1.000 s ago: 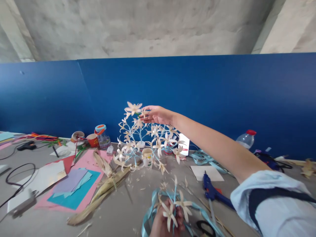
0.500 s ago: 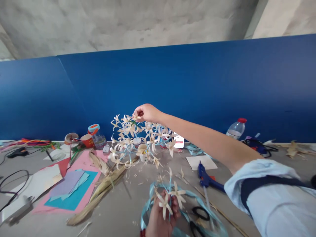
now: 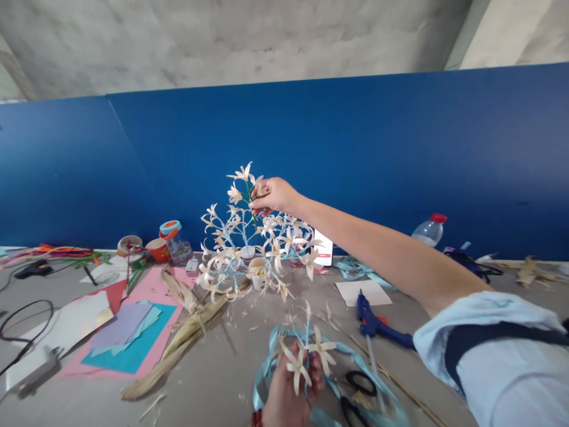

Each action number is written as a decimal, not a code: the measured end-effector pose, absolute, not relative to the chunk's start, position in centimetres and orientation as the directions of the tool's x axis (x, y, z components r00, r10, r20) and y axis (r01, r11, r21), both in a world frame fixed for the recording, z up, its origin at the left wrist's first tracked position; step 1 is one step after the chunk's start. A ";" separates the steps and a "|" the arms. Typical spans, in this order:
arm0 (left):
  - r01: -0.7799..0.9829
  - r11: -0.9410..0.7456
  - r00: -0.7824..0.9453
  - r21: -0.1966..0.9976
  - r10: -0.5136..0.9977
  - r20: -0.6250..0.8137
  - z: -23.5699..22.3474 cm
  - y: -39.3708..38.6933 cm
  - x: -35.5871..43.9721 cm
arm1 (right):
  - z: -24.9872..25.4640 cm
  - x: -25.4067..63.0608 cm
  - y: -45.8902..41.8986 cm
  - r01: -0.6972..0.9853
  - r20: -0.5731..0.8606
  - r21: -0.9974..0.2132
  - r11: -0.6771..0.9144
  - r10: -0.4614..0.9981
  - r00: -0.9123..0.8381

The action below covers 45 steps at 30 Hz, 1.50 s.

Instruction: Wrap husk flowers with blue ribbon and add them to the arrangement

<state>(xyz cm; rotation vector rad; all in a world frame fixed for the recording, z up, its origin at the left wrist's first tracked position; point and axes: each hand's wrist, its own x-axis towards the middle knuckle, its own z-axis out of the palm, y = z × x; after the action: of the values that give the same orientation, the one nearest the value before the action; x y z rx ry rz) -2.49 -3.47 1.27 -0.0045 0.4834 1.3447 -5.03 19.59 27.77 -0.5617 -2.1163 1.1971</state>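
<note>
Here, green-stemmed flower spray [image 3: 235, 193]: raised above the massed blossoms, nearly upright, with pale narrow petals set against the blue partition [image 3: 355, 142].
Right hand [image 3: 278, 196]: reaching in from the right, with thumb and fingers clamped on the green-stemmed flower spray near its upper blossoms.
Left hand [image 3: 288, 385]: low at the front, fingers curled round the blue-stemmed sprig [image 3: 297, 369].
Blue-stemmed flowers [image 3: 291, 240]: spreading over the table just below the right hand, arching above small containers.
Paper cup [image 3: 256, 281]: partly behind petals; showing a hint of yellow inside, too small to identify.
White-topped container [image 3: 248, 254]: just behind the paper cup, at the foot of a blue stem.
Red paper cup [image 3: 159, 252]: farther left, near the tape roll [image 3: 128, 244]; with contents hidden.
Clear teal-lidded bottle [image 3: 178, 249]: just beside the red paper cup, banded in orange near the top; too blurred inside to read.
Red-capped plastic bottle [image 3: 430, 231]: at right by the partition, whitish lower down; impossible to tell as liquid or label.
Light-blue ribbon [image 3: 262, 379]: looped around the left hand, near black scissors handles [image 3: 373, 391].
Blue glue gun [image 3: 368, 323]: lying beside a white card [image 3: 364, 293].
</note>
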 end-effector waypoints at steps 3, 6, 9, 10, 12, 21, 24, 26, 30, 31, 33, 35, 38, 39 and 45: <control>-0.922 0.268 0.170 0.279 0.929 -0.329 0.9 -3.4 -2.5 | 27.1 -5.0 19.5 0.084 0.247 -0.896 0.436 0.647 -0.721; -0.928 0.269 0.170 0.259 0.922 -0.348 0.6 -3.5 -2.5 | 26.9 -4.9 19.6 0.121 0.184 -0.909 0.398 0.645 -0.741; -0.933 0.241 0.139 0.266 0.925 -0.353 0.7 -3.5 -2.6 | 27.1 -4.8 19.8 0.252 0.079 -0.860 0.445 0.603 -0.794; -0.934 0.236 0.136 0.267 0.929 -0.345 0.7 -3.6 -2.6 | 27.2 -4.7 19.9 0.302 0.046 -0.827 0.473 0.593 -0.804; -0.936 0.233 0.142 0.262 0.935 -0.326 0.8 -3.5 -2.7 | 27.4 -4.4 19.9 0.382 0.023 -0.751 0.539 0.598 -0.801; -0.931 0.235 0.142 0.281 0.938 -0.315 1.7 -3.6 -2.8 | 29.2 -3.7 19.4 0.507 0.215 -0.256 0.823 0.560 -0.800; -0.935 0.240 0.147 0.260 0.931 -0.333 2.0 -3.6 -2.9 | 29.2 -4.1 19.0 0.481 0.266 -0.094 0.872 0.487 -0.832; -0.946 0.230 0.146 0.229 0.932 -0.331 1.8 -3.6 -2.9 | 29.0 -4.7 18.8 0.462 0.233 -0.083 0.883 0.468 -0.853; -0.952 0.225 0.163 0.207 0.946 -0.281 1.3 -3.5 -2.7 | 28.9 -6.0 19.2 0.463 0.223 -0.120 0.878 0.479 -0.849; -0.950 0.233 0.171 0.208 0.946 -0.277 1.2 -3.5 -2.6 | 28.9 -6.3 19.4 0.459 0.216 -0.143 0.877 0.480 -0.850; -0.948 0.241 0.179 0.207 0.944 -0.278 1.1 -3.5 -2.5 | 29.0 -6.6 19.9 0.450 0.199 -0.190 0.873 0.483 -0.853; -0.947 0.246 0.185 0.206 0.943 -0.276 1.1 -3.5 -2.5 | 29.5 -6.7 20.1 0.448 0.201 -0.220 0.867 0.490 -0.849; -0.944 0.246 0.189 0.220 0.950 -0.248 1.0 -3.6 -2.5 | 31.1 -6.3 20.0 0.421 0.256 -0.249 0.872 0.479 -0.840; -0.943 0.245 0.188 0.227 0.951 -0.245 0.9 -3.6 -2.5 | 31.7 -6.1 19.8 0.409 0.284 -0.252 0.877 0.471 -0.835; -0.935 0.260 0.190 0.242 0.942 -0.276 1.0 -3.8 -2.8 | 34.9 -5.2 18.8 0.364 0.306 -0.128 0.923 0.386 -0.870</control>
<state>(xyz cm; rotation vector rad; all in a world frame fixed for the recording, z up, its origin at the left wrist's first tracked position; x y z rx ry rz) -2.79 -3.77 1.04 0.0214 0.4042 1.3189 -5.24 18.77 34.88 -0.5526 -2.7540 0.0948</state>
